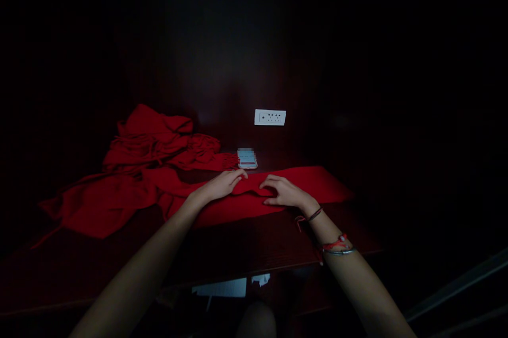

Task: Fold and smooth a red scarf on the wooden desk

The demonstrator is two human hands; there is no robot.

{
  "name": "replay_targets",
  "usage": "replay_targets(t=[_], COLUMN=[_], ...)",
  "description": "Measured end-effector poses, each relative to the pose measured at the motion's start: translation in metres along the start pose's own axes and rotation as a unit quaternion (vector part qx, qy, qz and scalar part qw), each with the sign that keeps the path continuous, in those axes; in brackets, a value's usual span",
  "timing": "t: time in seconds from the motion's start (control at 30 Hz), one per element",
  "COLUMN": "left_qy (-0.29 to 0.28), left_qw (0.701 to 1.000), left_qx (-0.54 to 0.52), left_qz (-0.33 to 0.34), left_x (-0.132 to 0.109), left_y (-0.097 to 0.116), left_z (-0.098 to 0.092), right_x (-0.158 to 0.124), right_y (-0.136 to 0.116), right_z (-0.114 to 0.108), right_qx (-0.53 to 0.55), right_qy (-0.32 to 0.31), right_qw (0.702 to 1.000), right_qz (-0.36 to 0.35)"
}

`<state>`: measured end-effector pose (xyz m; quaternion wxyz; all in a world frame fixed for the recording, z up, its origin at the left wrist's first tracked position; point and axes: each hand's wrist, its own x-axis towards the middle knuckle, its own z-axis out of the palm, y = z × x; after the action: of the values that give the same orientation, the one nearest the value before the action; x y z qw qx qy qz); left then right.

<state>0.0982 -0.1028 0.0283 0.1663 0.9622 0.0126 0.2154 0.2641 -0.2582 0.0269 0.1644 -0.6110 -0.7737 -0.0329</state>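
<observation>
A long red scarf (313, 182) lies across the dark wooden surface in front of me, with a slight raised fold between my hands. My left hand (225, 184) is on its far part, fingers bent over the cloth in a grip; the thumb is mostly hidden. To the right, my right hand (282, 191) rests on the same scarf, its fingers curved and its thumb apart from them. Toward the left the scarf runs into loose, crumpled red cloth (107, 203). Behind that is a heap of red fabric (154, 137) with fringed ends.
A phone (247, 158) with a lit screen lies just beyond the scarf. A white socket plate (270, 117) is on the dark back wall. Below the front edge of the wooden surface (257, 250) are white papers (222, 288). The surroundings are very dark.
</observation>
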Motion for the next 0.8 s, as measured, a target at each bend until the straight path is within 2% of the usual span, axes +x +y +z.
replay_targets(t=[0.13, 0.3, 0.37, 0.5, 0.57, 0.7, 0.8], left_qy=[-0.026, -0.110, -0.134, -0.192, -0.207, -0.190, -0.193], left_qw=[1.000, 0.989, 0.982, 0.970, 0.969, 0.976, 0.976], left_qx=[0.014, 0.097, 0.131, 0.150, 0.136, 0.104, 0.102], left_qz=[-0.005, -0.022, -0.018, -0.008, 0.001, 0.012, -0.022], left_x=[0.000, -0.007, -0.009, -0.010, -0.009, -0.006, -0.007], left_y=[0.008, 0.018, 0.023, 0.033, 0.037, 0.036, 0.028], left_z=[-0.003, -0.005, -0.004, 0.000, 0.003, 0.014, 0.025], right_x=[-0.002, -0.004, -0.006, -0.008, -0.007, -0.008, -0.009], right_y=[-0.002, 0.004, 0.007, 0.012, 0.014, 0.018, 0.022], right_z=[-0.005, -0.012, -0.013, -0.011, -0.008, -0.006, -0.005], right_qx=[-0.021, 0.087, 0.124, 0.165, 0.175, 0.180, 0.157], right_qy=[0.000, -0.001, -0.038, -0.154, -0.175, -0.152, -0.106], right_qw=[1.000, 0.996, 0.991, 0.974, 0.969, 0.972, 0.980], right_qz=[0.020, 0.015, 0.020, -0.001, -0.005, 0.021, 0.055])
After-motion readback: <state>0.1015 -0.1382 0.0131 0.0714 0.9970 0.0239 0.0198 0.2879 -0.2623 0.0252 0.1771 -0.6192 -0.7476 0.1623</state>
